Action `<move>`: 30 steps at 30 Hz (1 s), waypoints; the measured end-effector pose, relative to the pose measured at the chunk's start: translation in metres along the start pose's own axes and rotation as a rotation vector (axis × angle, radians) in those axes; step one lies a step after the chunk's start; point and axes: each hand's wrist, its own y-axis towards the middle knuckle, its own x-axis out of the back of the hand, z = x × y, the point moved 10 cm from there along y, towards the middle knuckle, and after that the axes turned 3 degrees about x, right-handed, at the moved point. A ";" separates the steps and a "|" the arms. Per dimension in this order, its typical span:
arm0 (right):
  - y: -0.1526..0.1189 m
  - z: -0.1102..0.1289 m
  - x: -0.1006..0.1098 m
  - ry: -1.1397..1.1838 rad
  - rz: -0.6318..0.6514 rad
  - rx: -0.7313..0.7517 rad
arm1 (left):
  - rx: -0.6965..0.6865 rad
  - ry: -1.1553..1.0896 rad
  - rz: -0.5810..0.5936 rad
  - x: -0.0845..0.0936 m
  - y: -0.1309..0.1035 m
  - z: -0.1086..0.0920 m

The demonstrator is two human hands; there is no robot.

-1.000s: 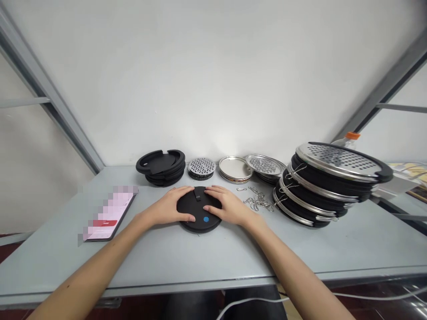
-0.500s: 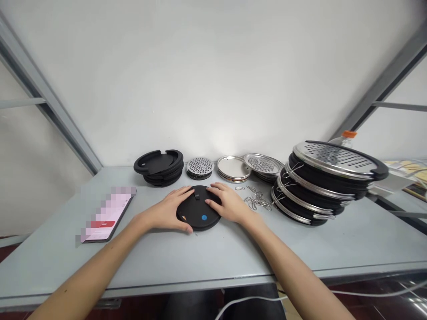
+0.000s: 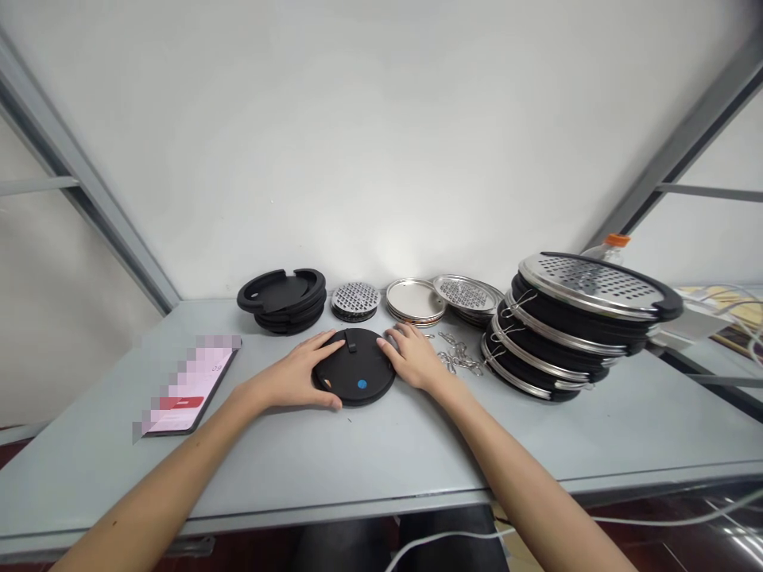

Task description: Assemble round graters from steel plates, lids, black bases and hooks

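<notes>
A flat black disc [image 3: 351,369] lies on the grey table, with a blue dot, a small orange mark and a dark raised tab near its far edge. My left hand [image 3: 301,373] rests along its left side, fingers and thumb spread, fingertips near the tab. On the right rim rest the fingertips of my right hand [image 3: 414,357], the fingers slightly apart. Just right of that hand lie several metal wire clips [image 3: 458,353]. Behind the disc sit a small perforated metal disc stack [image 3: 356,299] and round metal plates [image 3: 413,300].
A phone [image 3: 194,389] lies at the left of the table. Black rings [image 3: 283,298] are stacked at the back left. A tall leaning stack of black rings and metal graters [image 3: 572,326] stands at the right, with an orange-capped bottle [image 3: 613,248] behind. More grater plates [image 3: 468,295] lie beside it.
My right hand has drawn back a little from the top of the disc to its right rim, showing more of its surface. My left hand has hardly moved.
</notes>
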 end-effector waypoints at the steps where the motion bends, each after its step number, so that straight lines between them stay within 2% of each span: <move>1: 0.000 0.001 0.000 0.004 0.002 0.007 | 0.003 0.005 0.001 0.000 0.000 0.000; 8: 0.000 0.015 0.000 0.152 -0.012 0.107 | 0.007 0.023 0.008 -0.001 0.000 0.002; 12: 0.003 0.015 0.008 0.242 -0.089 0.155 | -0.009 0.018 0.003 -0.001 -0.001 0.000; 15: 0.004 0.002 0.009 0.141 -0.122 0.090 | -0.007 0.020 0.016 -0.001 -0.001 -0.001; 20: 0.003 -0.009 0.000 -0.045 -0.035 0.042 | -0.005 0.011 0.010 0.001 -0.002 -0.002; 23: 0.003 -0.013 -0.001 -0.103 -0.002 -0.003 | -0.009 0.003 0.010 0.001 -0.003 -0.002; 30: 0.003 -0.020 0.010 -0.135 -0.032 -0.090 | -0.003 0.010 0.016 0.001 -0.003 -0.002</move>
